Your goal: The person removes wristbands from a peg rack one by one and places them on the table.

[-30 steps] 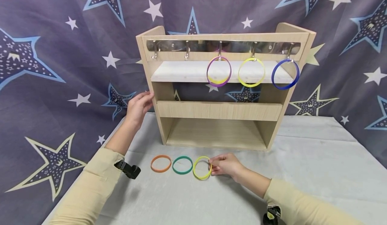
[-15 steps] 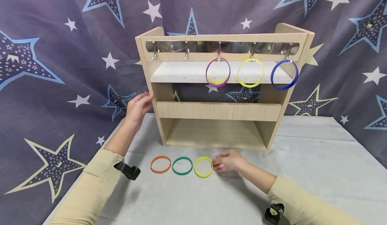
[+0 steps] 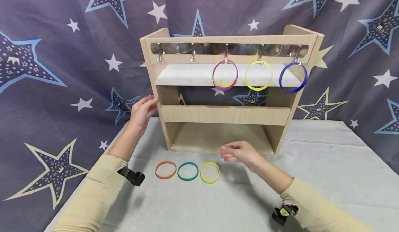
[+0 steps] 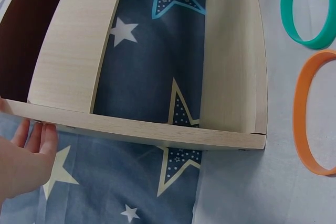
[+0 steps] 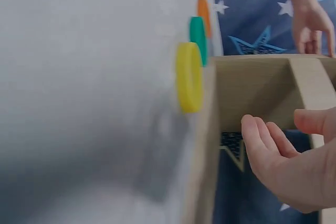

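Observation:
My left hand (image 3: 144, 112) rests against the left side panel of a light wooden shelf rack (image 3: 225, 114), its fingers on the outer face in the left wrist view. My right hand (image 3: 240, 153) hovers above the cloth near the rack's base, fingers extended and holding nothing. To its left, a yellow wristband (image 3: 210, 172), a green wristband (image 3: 188, 171) and an orange wristband (image 3: 165, 169) lie in a row. On the rack's hooks hang a purple wristband (image 3: 237, 75) with a yellow one behind it, another yellow wristband (image 3: 271, 75), and a blue wristband (image 3: 307, 77).
A metal hook rail (image 3: 205, 48) runs along the rack's top; its two left hooks carry no bands. Behind stands a purple-grey star-patterned curtain (image 3: 62, 121). Pale grey cloth (image 3: 318, 162) covers the table.
My right hand has let go of the yellow wristband, leaving it flat beside the green one, and risen toward the rack. My left hand stays in place.

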The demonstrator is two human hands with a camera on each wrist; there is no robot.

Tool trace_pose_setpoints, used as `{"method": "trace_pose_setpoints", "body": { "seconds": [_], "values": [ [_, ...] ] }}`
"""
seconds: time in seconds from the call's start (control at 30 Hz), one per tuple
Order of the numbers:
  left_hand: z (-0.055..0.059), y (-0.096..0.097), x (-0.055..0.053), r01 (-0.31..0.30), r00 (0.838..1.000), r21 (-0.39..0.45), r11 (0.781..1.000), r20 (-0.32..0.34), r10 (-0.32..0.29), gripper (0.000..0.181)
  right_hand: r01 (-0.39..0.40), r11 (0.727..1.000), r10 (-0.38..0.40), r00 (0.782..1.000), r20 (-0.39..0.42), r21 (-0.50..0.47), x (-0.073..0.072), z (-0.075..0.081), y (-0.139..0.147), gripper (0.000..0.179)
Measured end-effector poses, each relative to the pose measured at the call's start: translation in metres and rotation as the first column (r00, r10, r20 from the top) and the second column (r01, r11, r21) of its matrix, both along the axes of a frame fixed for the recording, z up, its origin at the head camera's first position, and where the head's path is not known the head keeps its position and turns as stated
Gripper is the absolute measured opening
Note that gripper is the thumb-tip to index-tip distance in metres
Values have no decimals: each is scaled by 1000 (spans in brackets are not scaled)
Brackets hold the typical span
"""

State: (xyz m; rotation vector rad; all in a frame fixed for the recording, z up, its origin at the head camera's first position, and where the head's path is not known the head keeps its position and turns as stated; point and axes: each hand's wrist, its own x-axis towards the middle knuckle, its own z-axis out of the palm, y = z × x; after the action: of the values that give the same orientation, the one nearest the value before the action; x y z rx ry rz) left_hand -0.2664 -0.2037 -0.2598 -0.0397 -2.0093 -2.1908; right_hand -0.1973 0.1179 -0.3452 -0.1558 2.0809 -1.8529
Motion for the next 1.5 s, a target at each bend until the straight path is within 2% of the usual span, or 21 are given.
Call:
{"method": "trace_pose_setpoints", "body": {
  "seconds": [0.23,0.53,0.73,0.87,0.97,1.07,1.2,1.27,1.4,1.5],
  "values": [
    [1,0,0,-2,1000,-12,1000,-1,2,51,12,997,-14,999,-28,-82,-6,27,8,41],
    [1,0,2,-4,1000,-11,1000,0,4,46,46,970,-56,998,-37,-240,-8,59,12,46],
    [0,1,2,-2,1000,21,1000,-30,3,24,48,968,-70,994,-82,-248,-9,77,13,47],
    [0,0,2,-1,1000,23,1000,-30,2,21,50,969,-85,987,-137,-242,-9,88,13,46],
    [-1,0,2,-6,1000,23,1000,-27,6,20,36,974,-86,972,-219,-225,-8,95,13,45],
    [-1,0,1,-12,1000,23,1000,-19,12,23,29,979,-92,947,-308,-203,-7,101,11,43],
    [-2,1,0,-12,1000,4,1000,-1,12,41,48,978,-126,910,-394,-202,-3,106,8,39],
    [-3,1,0,-12,1000,-5,1000,5,12,47,61,972,-155,896,-417,-229,-2,108,6,38],
    [-3,0,1,-10,1000,-6,1000,3,10,45,94,947,-231,865,-446,-308,-1,114,0,39],
    [0,0,2,-12,1000,4,1000,-7,12,43,116,928,-277,849,-449,-353,-2,120,-3,40]
  ]
}}
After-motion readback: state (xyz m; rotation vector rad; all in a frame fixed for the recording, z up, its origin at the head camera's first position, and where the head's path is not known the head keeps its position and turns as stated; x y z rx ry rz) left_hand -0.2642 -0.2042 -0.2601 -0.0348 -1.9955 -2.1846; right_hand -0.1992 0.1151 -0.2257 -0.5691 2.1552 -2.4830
